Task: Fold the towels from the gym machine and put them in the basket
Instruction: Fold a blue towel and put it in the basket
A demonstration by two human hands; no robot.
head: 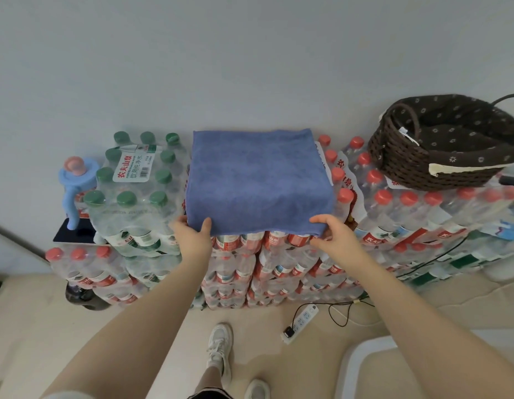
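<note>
Both arms reach forward, left hand (192,234) and right hand (333,234) apparently pinching the blue towel's (258,182) near corners.

pale grey wall (250,53), beige floor (163,326)

One blue towel (258,182); one woven basket (440,145); two hands, the left hand (192,237) and the right hand (336,236); one power strip (300,322); two white shoes (219,347); many shrink-wrapped bottle packs (135,180), perhaps a dozen, too overlapped for an exact count.
</note>
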